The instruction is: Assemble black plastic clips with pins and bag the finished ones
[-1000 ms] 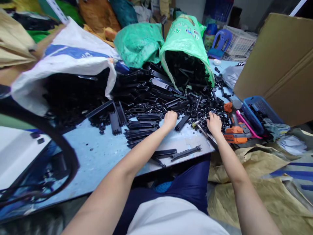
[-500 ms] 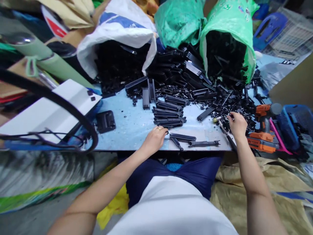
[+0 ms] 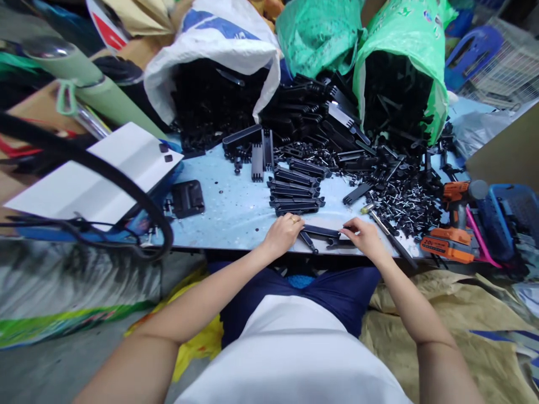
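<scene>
At the table edge (image 3: 231,240), left hand (image 3: 283,232) and right hand (image 3: 365,237) angle inward, pinching a black bar (image 3: 321,230).

L fingers (image 3: 297,220) at one end of blk bar (image 3: 321,230), R fingers (image 3: 353,225) at other, orange drill (image 3: 455,224) nr loose screws (image 3: 402,203)

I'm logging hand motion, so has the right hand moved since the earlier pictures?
Yes, the right hand has moved left, away from the orange drill.

head camera: forward, angled down
table (image 3: 229,202): near edge close, just below mid-frame
bags (image 3: 318,39): farther, toward far edge
</scene>
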`<state>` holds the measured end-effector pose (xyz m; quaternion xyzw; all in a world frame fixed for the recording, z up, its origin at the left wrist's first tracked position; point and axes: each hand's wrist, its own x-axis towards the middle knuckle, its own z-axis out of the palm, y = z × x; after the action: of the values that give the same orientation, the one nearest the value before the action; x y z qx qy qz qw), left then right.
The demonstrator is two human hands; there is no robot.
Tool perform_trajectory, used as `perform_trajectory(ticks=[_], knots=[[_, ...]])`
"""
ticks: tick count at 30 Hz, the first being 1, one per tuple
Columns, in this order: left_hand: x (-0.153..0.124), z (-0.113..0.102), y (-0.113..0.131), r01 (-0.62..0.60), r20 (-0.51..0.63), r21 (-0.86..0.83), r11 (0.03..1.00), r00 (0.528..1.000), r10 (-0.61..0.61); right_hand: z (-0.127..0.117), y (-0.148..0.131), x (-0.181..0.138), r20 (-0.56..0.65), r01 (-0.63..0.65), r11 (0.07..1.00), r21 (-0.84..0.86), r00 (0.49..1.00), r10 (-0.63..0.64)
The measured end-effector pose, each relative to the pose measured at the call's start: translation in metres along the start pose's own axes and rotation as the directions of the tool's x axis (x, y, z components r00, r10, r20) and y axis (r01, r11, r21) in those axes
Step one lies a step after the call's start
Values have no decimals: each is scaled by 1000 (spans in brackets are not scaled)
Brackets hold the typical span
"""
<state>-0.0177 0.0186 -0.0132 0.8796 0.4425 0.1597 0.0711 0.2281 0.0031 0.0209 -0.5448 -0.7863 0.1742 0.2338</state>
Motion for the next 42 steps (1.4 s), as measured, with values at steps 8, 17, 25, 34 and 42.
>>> perform_trajectory(ticks=[8,17,25,34,42], knots=[[9,-2,26,-95,-12,-2,996,995,95,24,7,-18,11,201,972,-125,979,-202],[31,12,60,-77,260,-95,992,960,99,29,26,-35,56,180,984,-16,982,-179],[21,9,69,-39,226,-70,997,973,54,12,44,-23,222,418,898,-138,897,-383],[12,-2,42,-198,24,54,979,980,197,-16,26,-16,239,478,753,-452,878,-414],[-48,-50,87,-456,-488,-511,729,852,190,-8,-60,-59,123,596,737,318,745,-656]])
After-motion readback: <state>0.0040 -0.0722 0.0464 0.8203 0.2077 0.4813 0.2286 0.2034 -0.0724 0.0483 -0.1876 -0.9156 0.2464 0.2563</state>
